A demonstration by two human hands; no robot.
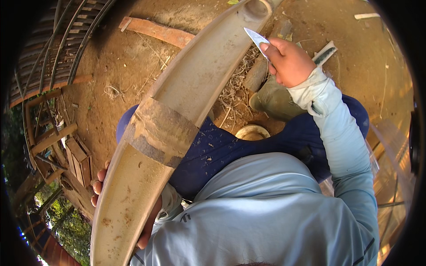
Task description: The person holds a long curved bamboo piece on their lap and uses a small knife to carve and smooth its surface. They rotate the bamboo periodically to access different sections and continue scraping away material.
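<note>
A long split bamboo half (pixel 199 80), hollow side up, slants from the lower left to the top centre, across my lap. A rough brown node band (pixel 162 131) crosses its middle, and a rounded node shows at its far end. My left hand (pixel 100 182) grips the near part from beneath, fingers showing along both edges. In my right hand (pixel 290 62) is a knife (pixel 256 40), its pointed blade aimed up and left, just beside the bamboo's right edge near the far end. The knife's handle is mostly hidden in my closed fingers.
Curled shavings (pixel 235 84) lie on the dirt ground by a short log (pixel 257 73). A reddish plank (pixel 157 32) rests beyond the bamboo. Between my legs sits a round pale object (pixel 252 132). A slatted bamboo structure (pixel 80 31) and a wooden box (pixel 79 162) stand at the left.
</note>
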